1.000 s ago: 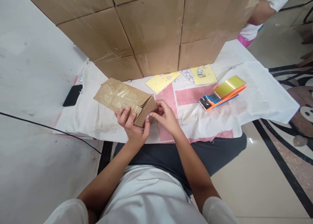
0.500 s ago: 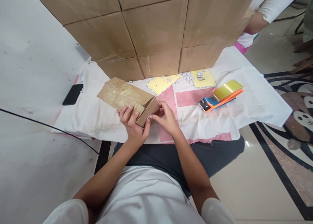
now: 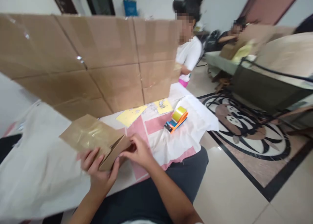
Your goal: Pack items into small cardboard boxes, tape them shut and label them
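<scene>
A small brown cardboard box (image 3: 91, 132), with shiny tape over its top, is tilted above the cloth-covered table (image 3: 49, 165). My left hand (image 3: 100, 167) wraps round its near side, fingers on the top and thumb at the end face. On the right end, my right hand (image 3: 138, 152) grips the box's edge between thumb and fingers; some of those fingertips are hidden behind the cardboard. To the right lies a tape dispenser (image 3: 176, 120) with an orange and blue frame and a yellowish roll.
Stacked cardboard boxes (image 3: 114, 83) form a wall along the table's far side. A person in a white shirt (image 3: 193, 54) stands beyond its right end. Farther back, another person (image 3: 230, 38) is near a chair (image 3: 274, 83). A dark phone-like object (image 3: 8, 147) lies at far left.
The view has swung up and to the right, bringing the room and two people into sight. Both hands keep their hold on the box, with little visible change in grip.
</scene>
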### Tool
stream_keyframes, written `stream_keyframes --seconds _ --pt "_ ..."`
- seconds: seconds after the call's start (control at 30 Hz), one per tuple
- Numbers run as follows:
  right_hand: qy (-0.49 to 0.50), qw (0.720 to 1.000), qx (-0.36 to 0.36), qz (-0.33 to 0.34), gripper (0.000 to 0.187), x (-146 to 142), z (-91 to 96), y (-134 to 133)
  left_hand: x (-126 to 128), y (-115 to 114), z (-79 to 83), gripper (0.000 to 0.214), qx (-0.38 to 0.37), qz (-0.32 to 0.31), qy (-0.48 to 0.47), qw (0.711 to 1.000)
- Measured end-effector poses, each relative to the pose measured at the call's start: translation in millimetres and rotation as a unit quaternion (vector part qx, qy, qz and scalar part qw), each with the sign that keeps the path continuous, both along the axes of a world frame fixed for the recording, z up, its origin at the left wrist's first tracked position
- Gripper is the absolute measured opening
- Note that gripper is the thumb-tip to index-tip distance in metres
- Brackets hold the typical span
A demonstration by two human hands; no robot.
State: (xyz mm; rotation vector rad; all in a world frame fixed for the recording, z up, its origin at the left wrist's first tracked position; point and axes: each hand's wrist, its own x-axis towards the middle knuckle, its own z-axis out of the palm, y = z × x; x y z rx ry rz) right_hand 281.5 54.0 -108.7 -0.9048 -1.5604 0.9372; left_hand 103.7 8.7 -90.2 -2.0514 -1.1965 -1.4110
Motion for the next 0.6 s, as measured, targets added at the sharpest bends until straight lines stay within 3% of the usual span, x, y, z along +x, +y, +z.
stream_keyframes --seconds 0.17,0.33,0.47,0.6 --pt "-0.02 0.998 0.033 -0.048 0.055 2.7 1.6 -10.2 1.9 8.4 2.1 0.075 0.027 -0.058 -0.028 0.998" --pt "0.007 0.988 0.09 -0.123 0.054 15.1 5.8 -33.0 27.7 -0.6 24.4 0.064 0.014 -0.114 -0.061 0.991" --pt "0.024 0.964 0.157 -0.213 0.048 60.5 30.6 -55.6 79.1 -6.1 64.0 0.054 0.038 -0.192 -0.061 0.979" --pt "0.039 0.921 0.222 -0.318 0.037 147.0 83.5 -74.0 168.0 7.3 121.4 0.045 0.076 -0.313 -0.034 0.946"
